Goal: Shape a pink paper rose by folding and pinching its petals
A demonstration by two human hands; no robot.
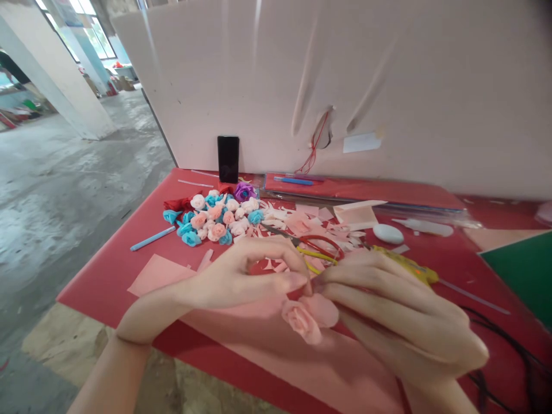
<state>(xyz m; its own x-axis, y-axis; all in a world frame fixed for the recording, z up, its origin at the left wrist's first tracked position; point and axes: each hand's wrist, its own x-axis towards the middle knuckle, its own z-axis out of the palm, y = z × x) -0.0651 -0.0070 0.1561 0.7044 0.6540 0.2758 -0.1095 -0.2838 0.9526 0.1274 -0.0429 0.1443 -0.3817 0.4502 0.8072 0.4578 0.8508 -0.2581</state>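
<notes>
A pink paper rose (304,319) hangs bloom-down between my two hands, above a large pink paper sheet (259,345). My left hand (254,273) pinches the base of the rose between thumb and forefinger. From the other side my right hand (388,305) closes its fingertips on the same base, beside a loose outer petal. Just beyond my fingers lie red-handled scissors (321,244) and a yellow-handled tool (317,253). A yellow glue gun (407,264) rests partly behind my right hand.
Pink, white and blue paper roses (215,217) pile at the back left, near a propped black phone (228,159). Paper scraps (297,221), a white oval object (388,234) and a blue stick (152,238) lie around. Black cables (504,339) run at the right.
</notes>
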